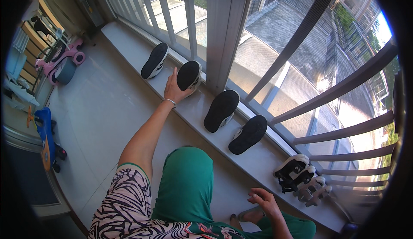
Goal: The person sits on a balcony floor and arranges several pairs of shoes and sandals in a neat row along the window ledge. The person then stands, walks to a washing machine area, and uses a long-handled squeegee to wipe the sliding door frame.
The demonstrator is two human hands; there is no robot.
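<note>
My left hand (pixel 174 87) is closed round the lower end of a shoe (pixel 189 75) with a black sole, which leans upright against the window frame. Its palm side hides part of the shoe. Left of it leans another black-soled shoe (pixel 155 61) with white and black sides. Two more shoes, one large (pixel 221 111) and one tilted (pixel 248 135), prop against the frame to the right, soles facing me. My right hand (pixel 265 201) hovers near my knee, fingers loosely bent and apart, holding nothing.
The shoes stand on a pale ledge (pixel 189 114) below a barred window (pixel 297 45). Black-and-white shoes (pixel 294 170) and smaller grey ones (pixel 310 191) sit at its right end. A pink ride-on toy (pixel 60 62) and a blue-orange scooter (pixel 45 138) stand at the left.
</note>
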